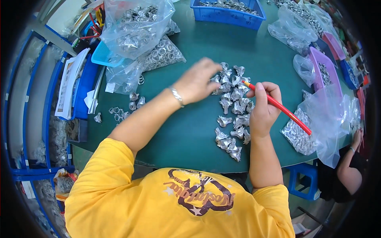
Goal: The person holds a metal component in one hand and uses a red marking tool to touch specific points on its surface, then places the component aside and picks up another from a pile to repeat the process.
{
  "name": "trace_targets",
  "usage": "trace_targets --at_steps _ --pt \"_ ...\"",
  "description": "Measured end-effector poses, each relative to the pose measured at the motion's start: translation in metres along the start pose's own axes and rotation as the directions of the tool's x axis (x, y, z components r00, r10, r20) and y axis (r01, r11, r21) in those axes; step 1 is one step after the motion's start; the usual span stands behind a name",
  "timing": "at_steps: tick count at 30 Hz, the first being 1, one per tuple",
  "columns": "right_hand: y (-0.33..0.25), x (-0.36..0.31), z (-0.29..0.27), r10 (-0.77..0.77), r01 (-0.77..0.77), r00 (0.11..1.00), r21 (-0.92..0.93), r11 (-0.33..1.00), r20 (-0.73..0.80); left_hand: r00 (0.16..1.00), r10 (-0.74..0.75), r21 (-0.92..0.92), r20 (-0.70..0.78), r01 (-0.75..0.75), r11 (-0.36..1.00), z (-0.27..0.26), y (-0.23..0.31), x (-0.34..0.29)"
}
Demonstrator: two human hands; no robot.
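Observation:
A group of silvery metal castings (239,107), flared at one end and ring-like, lies in a long cluster on the green table. At the cluster's far left edge is my left hand (198,80), slightly blurred, its thumb and forefinger apart with nothing visible between them. My right hand (265,106) is closed around a red pencil (288,114) at the cluster's right side. The pencil's tip points left at the castings, and its long end slants down to the right. Whether the tip touches a casting, I cannot tell.
Bags of metal rings (162,53) stand at the far left, with loose rings (119,114) nearer. A blue bin (228,16) of metal parts sits at the back. To the right are a purple basket (320,65) and a plastic bag (299,133). Another person's arm (349,162) shows at far right.

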State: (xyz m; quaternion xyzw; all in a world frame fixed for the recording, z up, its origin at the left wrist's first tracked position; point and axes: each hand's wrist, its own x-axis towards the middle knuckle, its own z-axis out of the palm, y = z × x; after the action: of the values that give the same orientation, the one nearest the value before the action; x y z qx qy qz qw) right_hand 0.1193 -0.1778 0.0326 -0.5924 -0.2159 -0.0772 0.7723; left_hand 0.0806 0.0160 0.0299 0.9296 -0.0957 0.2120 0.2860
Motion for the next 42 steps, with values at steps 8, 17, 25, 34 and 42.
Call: trace_targets --at_steps 8,17,25,34,42 --pt "0.003 -0.005 0.006 0.048 -0.049 0.997 0.026 0.998 0.055 0.989 -0.057 -0.05 0.14 0.064 0.997 0.009 -0.008 -0.034" --pt "0.001 -0.018 0.014 0.054 -0.043 0.979 -0.059 0.997 0.197 0.933 -0.358 -0.632 -0.016 0.268 0.727 0.01 0.029 -0.074" --pt "0.007 -0.025 0.011 -0.057 0.067 0.937 -0.019 0.998 0.344 0.94 -0.339 -0.603 -0.023 0.258 0.755 0.01 0.028 -0.081" --pt "0.006 -0.028 0.014 -0.141 0.177 0.904 -0.054 0.983 0.404 0.959 -0.264 -0.476 -0.1 0.187 0.859 0.006 0.033 -0.08" --pt "0.007 -0.03 0.014 -0.145 0.18 0.905 -0.052 0.982 0.401 0.969 -0.128 -0.329 -0.211 0.053 0.943 0.002 0.037 -0.075"
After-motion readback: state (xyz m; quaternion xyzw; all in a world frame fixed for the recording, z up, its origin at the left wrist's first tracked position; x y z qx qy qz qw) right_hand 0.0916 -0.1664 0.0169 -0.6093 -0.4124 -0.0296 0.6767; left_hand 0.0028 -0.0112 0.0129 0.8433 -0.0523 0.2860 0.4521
